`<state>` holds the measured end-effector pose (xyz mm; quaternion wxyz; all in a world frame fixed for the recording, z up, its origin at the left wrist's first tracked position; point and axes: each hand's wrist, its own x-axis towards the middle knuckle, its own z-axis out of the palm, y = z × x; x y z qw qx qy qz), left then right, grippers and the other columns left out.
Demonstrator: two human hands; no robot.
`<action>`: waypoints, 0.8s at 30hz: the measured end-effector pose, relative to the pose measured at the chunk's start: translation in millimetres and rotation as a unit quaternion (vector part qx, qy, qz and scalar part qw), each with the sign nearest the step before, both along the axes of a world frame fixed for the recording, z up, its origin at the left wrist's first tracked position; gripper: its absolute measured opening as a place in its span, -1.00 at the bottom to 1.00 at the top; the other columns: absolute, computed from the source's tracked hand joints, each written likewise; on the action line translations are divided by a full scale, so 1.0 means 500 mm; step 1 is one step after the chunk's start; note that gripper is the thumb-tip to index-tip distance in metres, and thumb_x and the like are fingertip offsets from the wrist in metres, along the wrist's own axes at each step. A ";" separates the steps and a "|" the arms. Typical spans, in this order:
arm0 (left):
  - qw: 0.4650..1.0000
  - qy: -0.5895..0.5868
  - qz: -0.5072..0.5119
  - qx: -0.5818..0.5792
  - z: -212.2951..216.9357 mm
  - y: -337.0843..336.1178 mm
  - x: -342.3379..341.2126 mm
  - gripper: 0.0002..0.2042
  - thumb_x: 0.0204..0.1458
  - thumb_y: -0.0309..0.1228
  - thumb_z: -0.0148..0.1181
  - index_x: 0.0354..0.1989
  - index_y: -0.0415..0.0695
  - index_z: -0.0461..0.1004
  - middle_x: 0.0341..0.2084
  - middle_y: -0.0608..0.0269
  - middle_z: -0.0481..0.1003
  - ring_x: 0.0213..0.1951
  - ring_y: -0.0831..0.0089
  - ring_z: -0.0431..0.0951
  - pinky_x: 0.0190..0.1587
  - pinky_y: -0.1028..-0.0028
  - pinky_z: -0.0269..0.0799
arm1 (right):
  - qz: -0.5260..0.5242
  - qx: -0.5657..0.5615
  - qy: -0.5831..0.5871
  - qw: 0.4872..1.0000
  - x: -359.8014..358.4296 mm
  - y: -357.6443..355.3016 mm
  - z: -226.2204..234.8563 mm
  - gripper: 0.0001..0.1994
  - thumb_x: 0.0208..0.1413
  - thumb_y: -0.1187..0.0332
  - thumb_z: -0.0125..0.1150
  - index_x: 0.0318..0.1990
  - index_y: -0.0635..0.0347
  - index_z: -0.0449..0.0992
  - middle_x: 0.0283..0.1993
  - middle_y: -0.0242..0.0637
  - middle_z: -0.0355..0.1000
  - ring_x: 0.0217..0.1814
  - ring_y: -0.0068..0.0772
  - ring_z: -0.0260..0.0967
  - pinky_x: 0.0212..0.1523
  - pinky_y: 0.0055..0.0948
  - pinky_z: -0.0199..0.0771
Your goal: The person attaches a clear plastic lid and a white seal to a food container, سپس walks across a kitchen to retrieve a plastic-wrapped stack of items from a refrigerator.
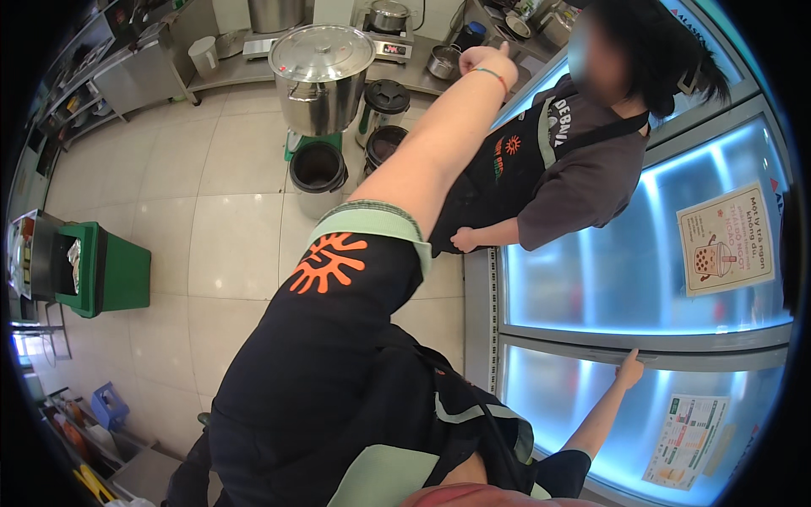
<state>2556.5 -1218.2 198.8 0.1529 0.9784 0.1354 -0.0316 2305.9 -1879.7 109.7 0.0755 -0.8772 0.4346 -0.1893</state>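
My left arm reaches forward across the middle of the view, in a black sleeve with a light green cuff. My left hand point(488, 61) is near the far counter in the picture, with one finger stretched out and the others partly curled; nothing shows in it. A thin orange band circles that wrist. At the right, my right hand point(628, 370) is at the edge of the glass fridge door point(583, 397), its fingers at the door handle point(604, 358). The fridge is lit from inside, and its doors look closed.
A person point(557, 160) in a dark apron stands close by at the right. A large lidded steel pot point(321, 97) stands ahead, with black-topped containers point(387, 100) and an open bin point(318, 173) beside it. At left is a green bin point(118, 269).
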 end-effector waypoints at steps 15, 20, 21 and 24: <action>0.994 0.108 0.008 0.002 0.033 0.024 0.037 -0.36 0.15 -0.13 -0.11 0.35 0.02 -0.20 0.04 0.13 0.39 -0.10 0.20 0.52 -0.06 0.24 0.40 | -0.007 -0.096 -0.048 0.994 0.003 -0.015 -0.051 -0.57 0.04 0.05 -0.07 -0.19 0.26 0.45 -0.22 -0.11 0.50 -0.18 -0.08 0.45 -0.13 -0.02 0.34; 0.985 0.107 -0.025 0.130 0.051 0.016 0.044 -0.41 0.16 -0.10 -0.15 0.34 0.10 -0.13 0.03 0.19 0.40 -0.12 0.25 0.54 -0.08 0.24 0.43 | -0.119 -0.082 -0.108 0.984 0.028 0.021 -0.072 -0.55 0.04 0.01 -0.15 -0.09 0.15 0.39 -0.16 -0.12 0.48 -0.14 -0.05 0.43 0.02 0.17 0.08; 0.982 0.142 -0.020 0.124 0.048 0.021 0.063 -0.37 0.14 -0.19 -0.07 0.35 0.14 -0.18 0.04 0.22 0.40 -0.11 0.24 0.53 -0.08 0.22 0.43 | -0.113 -0.083 -0.109 0.984 0.031 0.003 -0.067 -0.56 0.04 0.01 -0.14 -0.09 0.16 0.39 -0.18 -0.12 0.49 -0.16 -0.04 0.43 0.04 0.19 0.02; 0.984 0.071 -0.081 0.138 0.026 0.032 0.023 -0.37 0.09 -0.24 0.00 0.33 0.16 -0.09 0.00 0.21 0.43 -0.09 0.24 0.52 -0.08 0.22 0.43 | -0.101 -0.113 -0.079 0.985 0.030 -0.013 -0.092 -0.58 0.04 0.01 -0.13 -0.16 0.17 0.38 -0.24 -0.15 0.50 -0.21 -0.03 0.44 0.04 0.19 -0.02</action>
